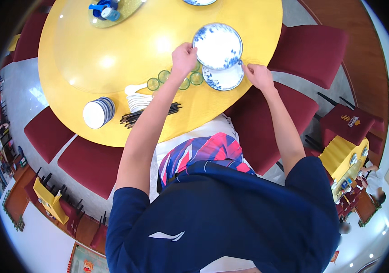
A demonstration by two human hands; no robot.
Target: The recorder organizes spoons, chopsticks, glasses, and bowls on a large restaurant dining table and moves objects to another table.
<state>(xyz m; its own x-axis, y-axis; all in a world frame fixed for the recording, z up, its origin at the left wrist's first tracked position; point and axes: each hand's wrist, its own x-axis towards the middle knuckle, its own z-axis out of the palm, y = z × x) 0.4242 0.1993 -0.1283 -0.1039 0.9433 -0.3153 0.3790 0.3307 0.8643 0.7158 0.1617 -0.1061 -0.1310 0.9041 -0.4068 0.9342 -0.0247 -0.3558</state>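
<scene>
A round white plate with blue floral edging [218, 45] is over the yellow table, its lower edge overlapping a second blue-and-white plate or stack [224, 79]. My left hand [184, 59] is closed on the upper plate's left rim. At the right, where the two plates overlap, my right hand [259, 76] has its fingertips pinched at the upper plate's edge. Several green-tinted glasses [196, 78] stand beside the plates, partly hidden by my left forearm. White spoons [136, 101] and dark chopsticks [133, 119] lie to the left of that arm.
A stack of small blue-rimmed dishes [98, 113] stands near the table's left front edge. Blue items sit on a central tray [124, 13]. Dark red chairs [310, 54] surround the yellow table [81, 54]. Another person [372, 179] is at a far table on the right.
</scene>
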